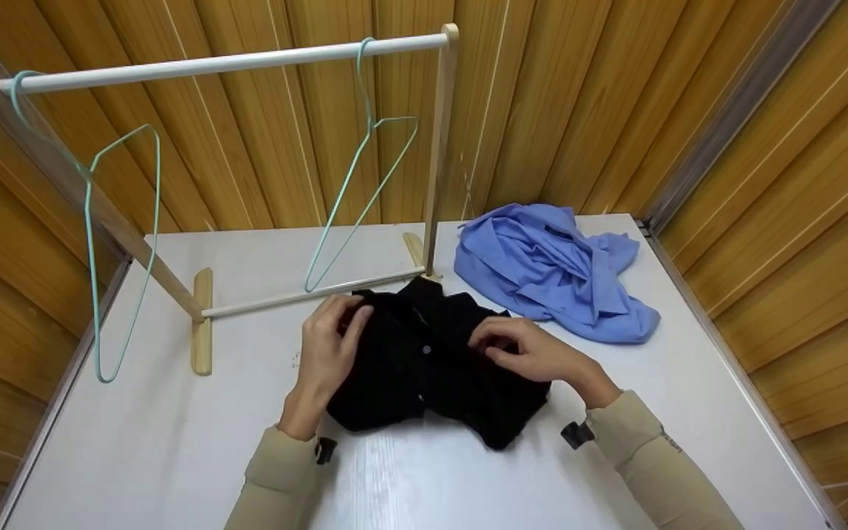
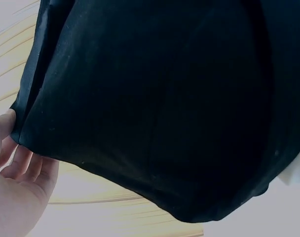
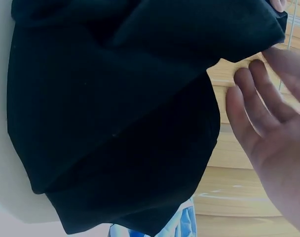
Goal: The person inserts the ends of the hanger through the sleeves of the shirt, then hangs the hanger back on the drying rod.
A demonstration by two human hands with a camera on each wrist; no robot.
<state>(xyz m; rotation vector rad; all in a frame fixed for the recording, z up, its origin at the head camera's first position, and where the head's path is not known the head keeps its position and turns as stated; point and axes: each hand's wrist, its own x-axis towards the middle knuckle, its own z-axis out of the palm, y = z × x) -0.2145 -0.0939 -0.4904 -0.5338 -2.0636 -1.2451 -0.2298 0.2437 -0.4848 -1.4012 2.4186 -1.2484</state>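
Observation:
A black garment (image 1: 394,368) with a button down its middle, apparently a shirt, is spread in front of me on the white table. At its left upper edge my left hand (image 1: 328,346) pinches the cloth. In the left wrist view the left thumb (image 2: 7,123) lies on the front of the black fabric (image 2: 155,108), with fingers behind its edge. My right hand (image 1: 531,350) is at the garment's right side. The right wrist view shows a corner of the black cloth (image 3: 258,29) between thumb and forefinger, the other right-hand fingers (image 3: 246,94) loosely spread.
A blue garment (image 1: 534,265) lies crumpled at the back right. Behind to the left stands a wooden rack with a white rail (image 1: 247,65). From it hang two mint-green hangers, a left hanger (image 1: 90,258) and a right hanger (image 1: 337,199). Wood-patterned walls (image 1: 542,110) enclose the table (image 1: 129,456).

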